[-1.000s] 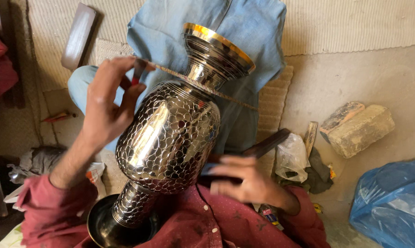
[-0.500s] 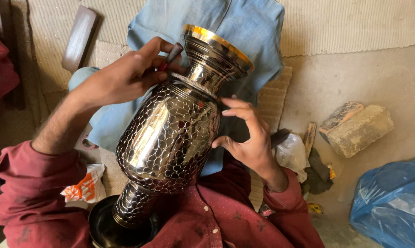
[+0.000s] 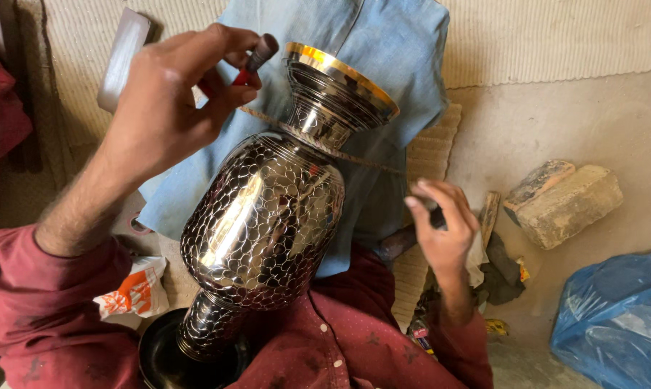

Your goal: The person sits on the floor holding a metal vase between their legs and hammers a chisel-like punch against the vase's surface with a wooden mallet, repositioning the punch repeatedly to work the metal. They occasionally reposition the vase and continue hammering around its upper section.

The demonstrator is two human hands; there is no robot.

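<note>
A large polished metal vase (image 3: 268,223) with a scale pattern and a gold rim lies tilted across my lap, its dark foot (image 3: 185,353) near my body. My left hand (image 3: 171,97) is raised beside the vase's neck and is closed on a small red-handled tool (image 3: 253,61) with a dark tip. A thin cord (image 3: 361,158) crosses the neck of the vase and runs from my left hand to my right hand (image 3: 444,227). My right hand pinches its end to the right of the vase.
A blue cloth (image 3: 390,65) covers my knees under the vase. Two stone blocks (image 3: 563,198) and a blue plastic bag (image 3: 613,317) lie on the floor at the right. A flat metal bar (image 3: 124,57) lies at upper left, and a crumpled white and orange wrapper (image 3: 135,292) at lower left.
My right hand left the vase's shoulder and moved out to the right, now at the end of the cord. My left hand with the tool stayed by the neck.
</note>
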